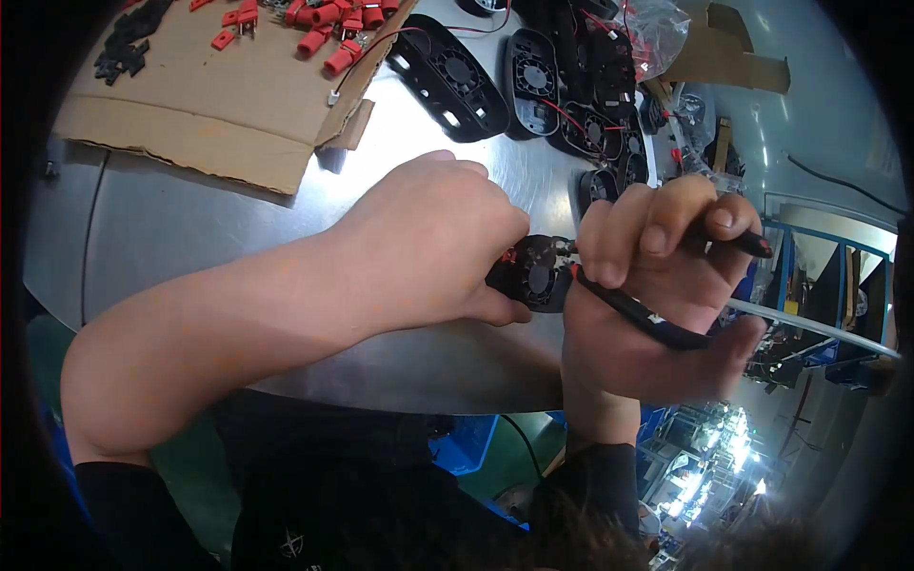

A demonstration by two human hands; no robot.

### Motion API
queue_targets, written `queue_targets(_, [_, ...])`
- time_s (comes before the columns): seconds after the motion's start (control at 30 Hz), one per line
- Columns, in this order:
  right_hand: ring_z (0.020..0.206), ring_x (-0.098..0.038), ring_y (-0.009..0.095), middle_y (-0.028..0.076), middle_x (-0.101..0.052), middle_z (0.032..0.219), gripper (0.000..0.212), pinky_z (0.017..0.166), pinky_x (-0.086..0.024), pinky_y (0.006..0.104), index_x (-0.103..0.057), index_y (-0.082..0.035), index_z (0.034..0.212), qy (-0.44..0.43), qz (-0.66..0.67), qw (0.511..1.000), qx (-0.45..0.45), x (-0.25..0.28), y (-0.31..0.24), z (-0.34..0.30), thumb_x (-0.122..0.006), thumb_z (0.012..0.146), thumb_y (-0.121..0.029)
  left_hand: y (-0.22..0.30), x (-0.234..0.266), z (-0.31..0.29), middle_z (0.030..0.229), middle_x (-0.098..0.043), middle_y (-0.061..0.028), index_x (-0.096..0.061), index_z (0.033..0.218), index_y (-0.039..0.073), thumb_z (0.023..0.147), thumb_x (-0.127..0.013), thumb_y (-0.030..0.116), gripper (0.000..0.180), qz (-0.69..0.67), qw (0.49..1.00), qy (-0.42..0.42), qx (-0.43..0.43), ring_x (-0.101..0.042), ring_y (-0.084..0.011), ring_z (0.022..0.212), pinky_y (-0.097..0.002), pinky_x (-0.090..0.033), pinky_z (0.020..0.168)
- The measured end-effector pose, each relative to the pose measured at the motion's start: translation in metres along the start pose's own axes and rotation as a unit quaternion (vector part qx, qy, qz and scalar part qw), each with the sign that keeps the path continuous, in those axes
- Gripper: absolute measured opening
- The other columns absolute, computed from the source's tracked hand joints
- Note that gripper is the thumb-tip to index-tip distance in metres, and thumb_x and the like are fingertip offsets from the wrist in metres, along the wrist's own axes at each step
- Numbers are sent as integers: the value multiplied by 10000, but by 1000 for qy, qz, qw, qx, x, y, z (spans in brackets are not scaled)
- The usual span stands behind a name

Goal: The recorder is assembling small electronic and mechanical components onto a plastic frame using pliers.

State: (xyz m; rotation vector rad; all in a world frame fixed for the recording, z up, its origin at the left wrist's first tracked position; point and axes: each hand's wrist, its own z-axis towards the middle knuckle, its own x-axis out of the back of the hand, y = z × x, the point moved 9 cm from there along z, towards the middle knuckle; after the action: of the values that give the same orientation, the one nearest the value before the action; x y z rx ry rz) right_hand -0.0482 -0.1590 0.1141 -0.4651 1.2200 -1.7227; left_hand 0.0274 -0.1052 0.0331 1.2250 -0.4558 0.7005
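Note:
My left hand [438,238] is closed around a small black plastic fan housing [540,278], low over the metal table. The fingers and thumb cover most of its left side, and a bit of red shows by the fingertips. In my right hand [693,290] is a pair of pliers [657,325] with black handles and touches of red. Its handles are spread apart, one under the fingers and the other along the palm by the thumb. The small metal jaws point left to the housing's upper right edge; whether they grip anything I cannot tell.
A cardboard tray [190,143] at the upper left holds several red connectors [328,24] and black clips [129,43]. Several black fan housings [457,76] with red wires lie at the far side of the metal table [228,224]. A blue bin [468,447] stands below the near edge.

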Motion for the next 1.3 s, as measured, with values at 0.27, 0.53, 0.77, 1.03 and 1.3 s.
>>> queue_targets(0.27, [665,-461,178,102,-507,947,539,616,-394,319,-480,-75,1200,36,-59,998,-11,-2,6,-9,-575,941,-537,-5,-9,-1,818,-680,-118,-744,877,82,703,-873,428,408,-15,997,-69,42,-657,-317,881,-439,-494,835])
queue_targets(0.53, [741,-500,187,101,-529,983,440,657,-406,339,-497,-83,1193,32,-39,999,14,-8,5,-14,-591,919,-414,-6,-10,-3,810,-685,-108,-738,858,80,685,-874,395,384,-7,998,-55,40,-658,-310,862,-437,-493,829])
queue_targets(0.77, [728,-506,181,81,-531,963,459,668,-396,349,-507,-93,1187,104,-130,986,24,-9,1,-19,-607,892,-431,4,-8,-3,809,-706,-112,-745,814,73,719,-866,374,337,-13,1000,-16,24,-677,-315,900,-432,-499,879])
queue_targets(1.03, [698,-377,152,48,-440,869,424,698,-314,334,-492,-117,1052,-8,14,998,-66,-2,8,-15,-686,903,-464,5,-8,-3,835,-735,-134,-772,808,48,753,-860,361,330,-30,999,-3,27,-694,-323,950,-426,-515,920])
queue_targets(1.3, [635,-355,142,17,-424,763,314,642,-284,330,-496,-166,911,-112,94,984,-104,15,20,-10,-656,873,-433,2,-11,7,873,-718,-163,-734,870,3,762,-864,359,394,-57,995,-62,-59,-671,-369,961,-444,-537,904])
